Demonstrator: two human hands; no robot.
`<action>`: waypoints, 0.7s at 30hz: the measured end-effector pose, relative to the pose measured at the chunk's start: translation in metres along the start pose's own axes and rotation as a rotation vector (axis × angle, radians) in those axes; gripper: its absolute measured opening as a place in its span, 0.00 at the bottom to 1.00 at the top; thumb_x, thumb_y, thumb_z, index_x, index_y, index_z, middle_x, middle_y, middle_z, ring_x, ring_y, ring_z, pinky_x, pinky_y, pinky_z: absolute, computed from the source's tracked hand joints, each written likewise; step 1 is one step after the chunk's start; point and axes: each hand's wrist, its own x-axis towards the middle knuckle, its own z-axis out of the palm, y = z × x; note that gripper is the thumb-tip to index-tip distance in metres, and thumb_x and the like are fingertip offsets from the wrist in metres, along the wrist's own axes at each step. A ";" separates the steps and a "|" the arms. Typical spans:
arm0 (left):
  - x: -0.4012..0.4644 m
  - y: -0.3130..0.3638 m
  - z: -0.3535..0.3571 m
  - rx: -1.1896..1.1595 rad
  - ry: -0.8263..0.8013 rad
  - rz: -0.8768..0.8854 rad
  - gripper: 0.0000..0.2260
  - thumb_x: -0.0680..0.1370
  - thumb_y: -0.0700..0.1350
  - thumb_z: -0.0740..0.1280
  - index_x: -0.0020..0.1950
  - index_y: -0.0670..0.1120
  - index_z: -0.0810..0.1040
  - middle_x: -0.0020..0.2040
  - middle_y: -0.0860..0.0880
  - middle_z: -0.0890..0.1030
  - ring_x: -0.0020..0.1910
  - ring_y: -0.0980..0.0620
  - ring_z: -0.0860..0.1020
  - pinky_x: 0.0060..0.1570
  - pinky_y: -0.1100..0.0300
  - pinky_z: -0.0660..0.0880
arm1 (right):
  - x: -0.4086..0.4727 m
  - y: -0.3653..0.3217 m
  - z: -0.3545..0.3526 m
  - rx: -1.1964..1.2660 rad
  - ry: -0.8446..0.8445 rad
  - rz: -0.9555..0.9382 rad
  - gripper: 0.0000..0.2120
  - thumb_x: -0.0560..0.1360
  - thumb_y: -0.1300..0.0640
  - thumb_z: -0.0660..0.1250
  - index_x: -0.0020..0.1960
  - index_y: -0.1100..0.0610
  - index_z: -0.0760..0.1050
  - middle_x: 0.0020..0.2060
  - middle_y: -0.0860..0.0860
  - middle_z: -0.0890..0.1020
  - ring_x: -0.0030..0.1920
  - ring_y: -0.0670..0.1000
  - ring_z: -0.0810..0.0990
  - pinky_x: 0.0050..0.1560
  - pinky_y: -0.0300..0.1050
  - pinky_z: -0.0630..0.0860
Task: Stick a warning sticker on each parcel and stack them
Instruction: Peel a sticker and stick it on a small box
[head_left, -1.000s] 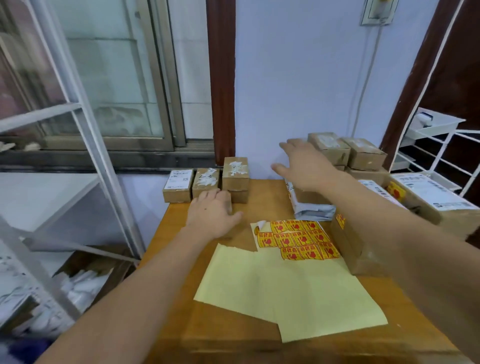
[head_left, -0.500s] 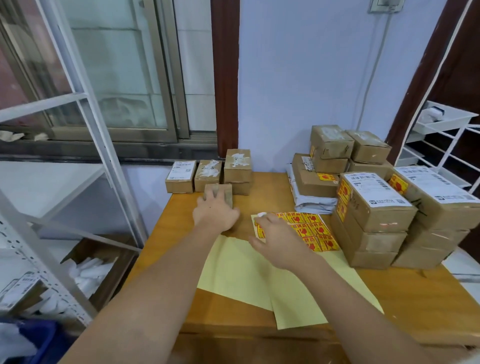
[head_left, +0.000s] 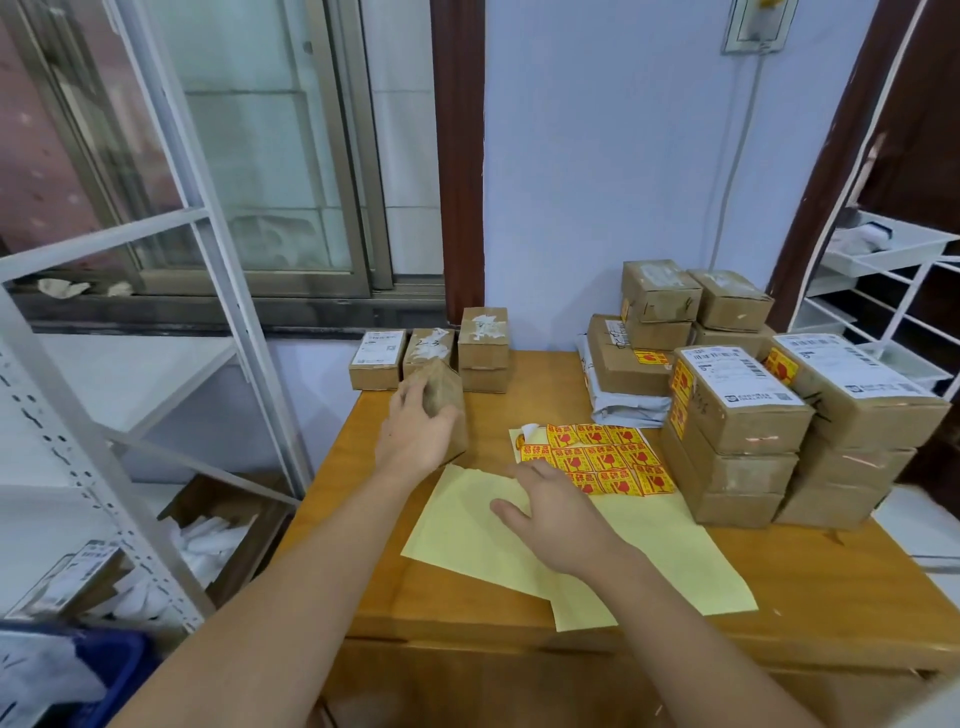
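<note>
My left hand (head_left: 415, 434) grips a small brown cardboard parcel (head_left: 448, 396) and holds it tilted up on the wooden table (head_left: 467, 618). My right hand (head_left: 553, 512) rests with relaxed fingers on the yellow backing paper (head_left: 467, 530), its fingertips at the near left edge of the sheet of red-and-yellow warning stickers (head_left: 605, 454). One sticker corner is peeled up at the sheet's far left. Three small parcels (head_left: 431, 353) stand at the table's far left. Stickered parcels are stacked at the right (head_left: 737, 415).
A grey poly mailer (head_left: 623, 408) lies under the boxes at the back right. A white metal shelf frame (head_left: 171, 364) stands to the left, with a carton of white bags (head_left: 208, 540) on the floor. A white wire rack (head_left: 893, 291) stands at the right.
My right hand came back from the stacked parcels to the sticker sheet and now lies on the backing paper. My left hand has tipped the small parcel up off the table.
</note>
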 end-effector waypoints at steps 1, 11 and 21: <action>-0.005 -0.002 -0.005 -0.129 0.006 -0.031 0.30 0.81 0.56 0.63 0.82 0.60 0.58 0.80 0.52 0.62 0.73 0.44 0.69 0.65 0.48 0.74 | -0.002 -0.002 0.000 0.012 0.003 0.002 0.29 0.82 0.39 0.59 0.79 0.52 0.63 0.74 0.50 0.68 0.73 0.52 0.67 0.71 0.48 0.68; -0.091 -0.002 -0.031 -0.815 -0.098 -0.139 0.19 0.83 0.51 0.64 0.74 0.58 0.70 0.63 0.53 0.81 0.59 0.50 0.81 0.59 0.47 0.79 | -0.013 -0.034 0.009 0.276 0.034 -0.069 0.36 0.78 0.33 0.62 0.81 0.47 0.57 0.77 0.46 0.67 0.73 0.48 0.68 0.73 0.51 0.67; -0.114 -0.020 -0.021 -0.801 -0.183 -0.140 0.17 0.83 0.49 0.64 0.73 0.57 0.75 0.62 0.56 0.83 0.62 0.54 0.81 0.62 0.54 0.78 | -0.016 -0.050 0.023 0.437 0.020 -0.085 0.41 0.75 0.32 0.64 0.81 0.39 0.49 0.76 0.40 0.65 0.72 0.44 0.69 0.72 0.52 0.71</action>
